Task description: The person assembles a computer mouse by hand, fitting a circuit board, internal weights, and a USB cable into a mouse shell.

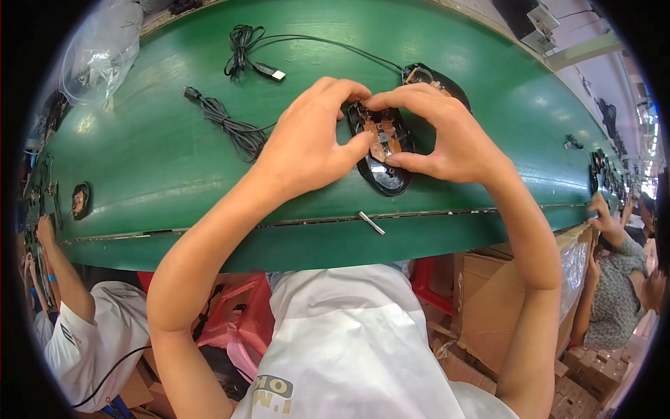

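Note:
An open black mouse base (pixel 382 150) with a brown circuit board lies on the green conveyor belt (pixel 160 160). Both hands grip it: my left hand (pixel 307 140) pinches its left side with thumb and fingers, and my right hand (pixel 447 133) holds its right side, fingertips meeting over the top end. Behind my right hand sits a second open mouse base (pixel 436 80), partly hidden, its black cable running to a coiled bundle with a plug (pixel 244 52). A grey coiled cable (pixel 227 122) lies left of my left hand.
A small metal pin (pixel 372 223) rests at the belt's near edge. Another mouse base (pixel 80 200) lies at the belt's left. A clear plastic bag (pixel 98 52) is far left. Other people work at left (pixel 70 307) and right (pixel 614 279). Cardboard boxes (pixel 481 307) stand below.

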Motion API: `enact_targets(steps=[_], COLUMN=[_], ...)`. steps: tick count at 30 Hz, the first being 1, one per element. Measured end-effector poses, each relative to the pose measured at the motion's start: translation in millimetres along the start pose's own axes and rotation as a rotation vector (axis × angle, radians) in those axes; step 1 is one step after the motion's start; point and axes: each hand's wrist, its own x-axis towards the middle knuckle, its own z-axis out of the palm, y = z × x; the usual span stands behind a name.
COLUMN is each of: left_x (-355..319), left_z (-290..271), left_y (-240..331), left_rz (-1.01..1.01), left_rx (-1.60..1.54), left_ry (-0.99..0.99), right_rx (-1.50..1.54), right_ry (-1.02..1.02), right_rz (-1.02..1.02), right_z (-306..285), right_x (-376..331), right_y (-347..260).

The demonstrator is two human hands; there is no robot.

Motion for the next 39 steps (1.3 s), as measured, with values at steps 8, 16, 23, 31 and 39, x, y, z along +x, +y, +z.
enact_targets(steps=[8,16,23,31,39], left_x=[-10,-14,-19,-32,-34], left_z=[6,6,-2,-19,-20], left_y=[1,-3,-10,-16,-8], left_rz=[0.135,0.602,0.665,0.606,0.037], left_rx=[0.123,0.452,0.466,0.450,0.146], left_ry=[0.072,0.094,0.038,0.063,0.101], right_rx=[-0.028,0.016,0.180,0.281,0.259], right_ry=[0.002,0.077,0.070,0.078,0.102], right_rz=[0.018,-0.021,0.033,-0.030,-0.045], right_z=[-1,11,21,40,49], right_x=[-6,-12,-16,3,13], right_y=[-1,6,3,0,-9])
